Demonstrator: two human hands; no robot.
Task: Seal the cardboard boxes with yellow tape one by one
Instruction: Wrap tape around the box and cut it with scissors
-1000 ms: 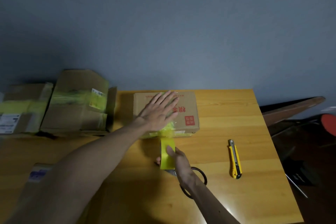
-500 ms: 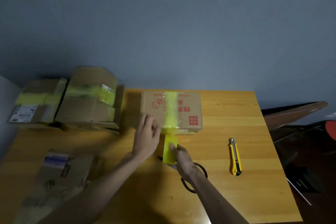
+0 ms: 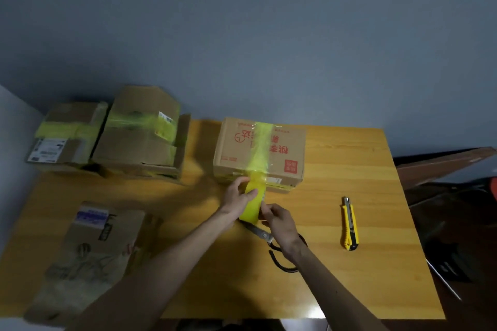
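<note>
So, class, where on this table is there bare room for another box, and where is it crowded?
Bare: near right of the table, from utility knife to front edge, and right of the printed box. Crowded: the left, with taped boxes and an untaped box; the centre, where left hand and right hand hold yellow tape over scissors.

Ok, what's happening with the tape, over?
Left hand and right hand both hold the yellow tape. Strip laid across red-printed box, not yet cut. Scissors lie beneath right hand.
</note>
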